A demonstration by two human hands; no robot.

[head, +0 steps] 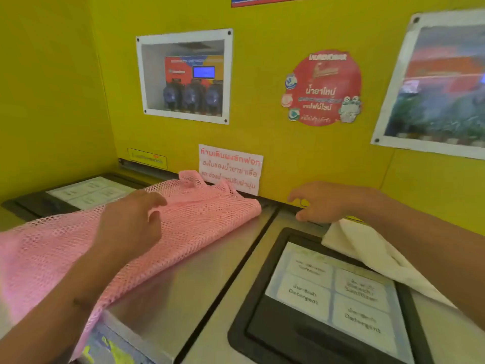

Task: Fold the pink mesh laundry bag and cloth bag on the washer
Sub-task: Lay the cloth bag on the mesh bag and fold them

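The pink mesh laundry bag [199, 214] lies spread across the steel top of the left washer [183, 285], its far corner bunched against the yellow wall. My left hand [131, 222] rests flat on the mesh, fingers apart, holding nothing. My right hand [322, 200] hovers open over the back edge of the right washer, just above the near corner of the white cloth bag [367, 248]. The cloth bag lies crumpled on the right washer, partly hidden under my right forearm.
A black-framed detergent drawer lid [330, 298] with labelled compartments fills the right washer's top. A second such lid [86, 191] sits at the back left. The yellow wall [288, 158] with a paper notice [231, 168] stands directly behind. A dark gap [236, 279] separates the two washers.
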